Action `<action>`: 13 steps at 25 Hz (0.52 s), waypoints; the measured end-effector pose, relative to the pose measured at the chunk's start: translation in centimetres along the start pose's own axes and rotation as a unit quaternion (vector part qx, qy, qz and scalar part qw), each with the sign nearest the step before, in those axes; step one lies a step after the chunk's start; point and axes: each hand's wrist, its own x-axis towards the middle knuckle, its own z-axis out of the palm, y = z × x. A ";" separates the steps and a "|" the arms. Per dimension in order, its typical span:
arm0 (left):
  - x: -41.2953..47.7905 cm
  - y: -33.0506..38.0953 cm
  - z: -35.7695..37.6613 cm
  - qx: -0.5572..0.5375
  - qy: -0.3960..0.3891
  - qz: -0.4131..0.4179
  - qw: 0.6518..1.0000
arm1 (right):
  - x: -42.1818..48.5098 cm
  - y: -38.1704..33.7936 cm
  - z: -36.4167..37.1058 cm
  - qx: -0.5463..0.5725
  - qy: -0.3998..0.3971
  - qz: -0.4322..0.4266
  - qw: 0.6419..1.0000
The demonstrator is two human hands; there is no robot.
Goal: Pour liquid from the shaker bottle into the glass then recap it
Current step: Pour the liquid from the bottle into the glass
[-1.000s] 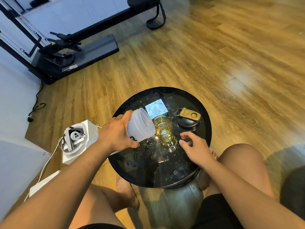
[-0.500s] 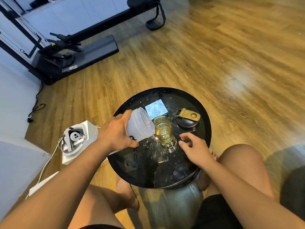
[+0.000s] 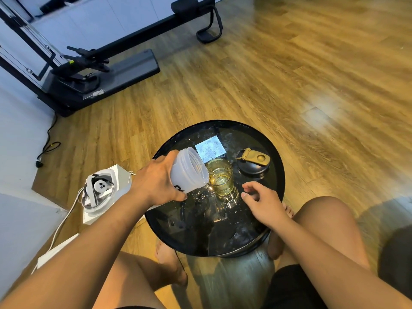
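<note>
My left hand (image 3: 159, 182) grips a translucent white shaker bottle (image 3: 189, 169), tipped on its side with its open mouth over the rim of a clear glass (image 3: 221, 178). The glass stands on a round black table (image 3: 276, 181) and holds yellowish liquid. The bottle's black cap with a gold flip lid (image 3: 254, 161) lies on the table to the right of the glass. My right hand (image 3: 262, 200) rests on the table just right of the glass base, fingers loosely curled, holding nothing.
A pale square coaster (image 3: 210, 148) lies behind the glass. A white box with a headset (image 3: 100, 190) sits on the wooden floor left of the table. Black exercise equipment (image 3: 100, 70) stands far left. My bare knees flank the table's near side.
The liquid level in the glass has risen. The bottle stays tipped over the glass in my left hand. My right hand has barely shifted.
</note>
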 end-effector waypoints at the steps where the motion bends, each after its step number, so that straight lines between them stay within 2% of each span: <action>1: 0.0 0.0 0.0 0.000 0.000 0.000 1.000 | 0.0 0.0 0.0 0.002 0.000 0.002 1.000; 13: 0.1 0.0 -0.1 0.014 0.000 -0.010 1.000 | -0.1 -0.3 0.0 0.007 -0.005 0.007 1.000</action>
